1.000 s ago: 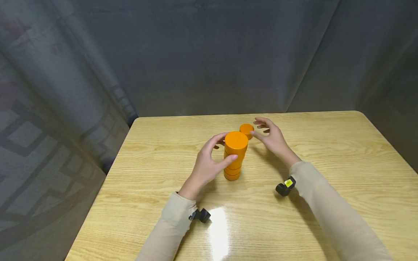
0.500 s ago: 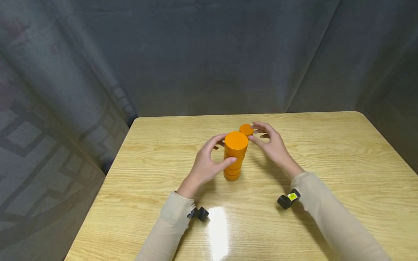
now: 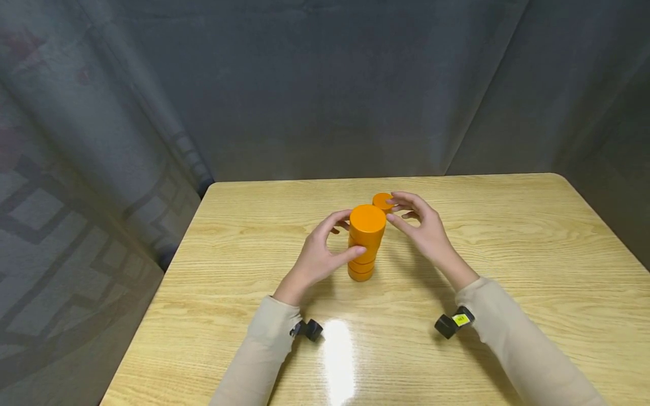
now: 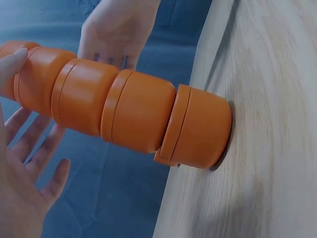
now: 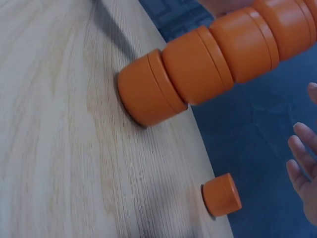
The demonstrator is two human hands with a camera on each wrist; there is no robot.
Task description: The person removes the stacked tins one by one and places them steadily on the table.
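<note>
beside orange stack [image 3: 364, 239], both hands open

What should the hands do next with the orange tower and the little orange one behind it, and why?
Probably the right hand should close on the small orange cylinder lying alone on the wooden table, since its fingers hover just beside it. The left hand cups the tall stack of orange cylinders, thumb touching its side, seemingly steadying it.
</note>
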